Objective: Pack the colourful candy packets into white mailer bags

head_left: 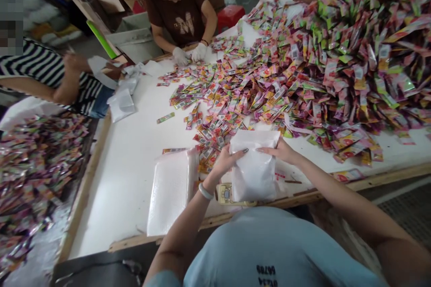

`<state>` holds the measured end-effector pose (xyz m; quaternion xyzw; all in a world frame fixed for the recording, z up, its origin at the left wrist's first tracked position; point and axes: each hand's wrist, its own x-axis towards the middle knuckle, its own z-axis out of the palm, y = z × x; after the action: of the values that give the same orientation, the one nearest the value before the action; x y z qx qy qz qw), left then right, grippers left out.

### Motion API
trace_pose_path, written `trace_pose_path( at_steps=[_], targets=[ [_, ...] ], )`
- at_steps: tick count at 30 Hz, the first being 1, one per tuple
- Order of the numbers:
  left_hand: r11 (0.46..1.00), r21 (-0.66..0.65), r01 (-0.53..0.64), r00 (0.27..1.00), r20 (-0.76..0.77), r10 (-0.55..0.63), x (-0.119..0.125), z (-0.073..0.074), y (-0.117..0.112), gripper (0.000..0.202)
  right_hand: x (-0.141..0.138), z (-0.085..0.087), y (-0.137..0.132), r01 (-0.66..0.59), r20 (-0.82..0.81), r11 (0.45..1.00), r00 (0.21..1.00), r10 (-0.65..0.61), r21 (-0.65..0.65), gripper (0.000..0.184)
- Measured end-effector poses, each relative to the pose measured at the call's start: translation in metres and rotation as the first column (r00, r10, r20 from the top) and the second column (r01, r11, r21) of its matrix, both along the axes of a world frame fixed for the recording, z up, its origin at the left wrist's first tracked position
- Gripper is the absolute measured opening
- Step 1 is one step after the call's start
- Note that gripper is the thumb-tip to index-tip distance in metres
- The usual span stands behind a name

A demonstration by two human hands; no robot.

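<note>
Between my two hands is a white plastic bag [255, 175], upright at the table's front edge, with its flap at the top. My left hand [229, 159] grips its upper left side, thumb lying across the front. On the upper right side my right hand [281, 150] holds it the same way, fingers hidden behind. To the left lies a stack of clear plastic bags [171, 190]. Behind the held bag spread many small colourful sachets [218, 132]. A yellow patterned phone case or similar flat thing [225, 193] shows partly beneath the bag.
A large heap of sachets [336, 63] covers the right of the white table [104, 188]. Another pile [43, 166] lies at lower left. A co-worker's gloved hands [190, 54] are across the table; another person in stripes [43, 71] is left, near filled white bags [121, 105].
</note>
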<state>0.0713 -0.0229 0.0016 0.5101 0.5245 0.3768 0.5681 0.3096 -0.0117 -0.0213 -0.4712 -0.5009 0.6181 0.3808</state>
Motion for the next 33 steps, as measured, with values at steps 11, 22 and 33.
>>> trace_pose_path(
  at_steps=[11,22,33],
  targets=[
    [0.560,0.211,0.801,0.519,-0.710,-0.475,-0.066,-0.011,0.015,0.044,0.038,-0.053,-0.012,-0.620,0.607,0.563,0.756,0.244,0.546,0.046],
    [0.718,0.190,0.669,0.653,-0.613,-0.445,-0.050,-0.023,-0.018,0.041,0.011,-0.057,-0.042,-0.586,0.596,0.596,0.774,0.212,0.549,0.050],
    [0.869,0.242,-0.431,0.803,-0.337,0.492,-0.140,0.041,-0.002,0.076,-0.090,0.023,-0.007,0.081,0.077,0.927,0.990,-0.116,0.367,0.060]
  ],
)
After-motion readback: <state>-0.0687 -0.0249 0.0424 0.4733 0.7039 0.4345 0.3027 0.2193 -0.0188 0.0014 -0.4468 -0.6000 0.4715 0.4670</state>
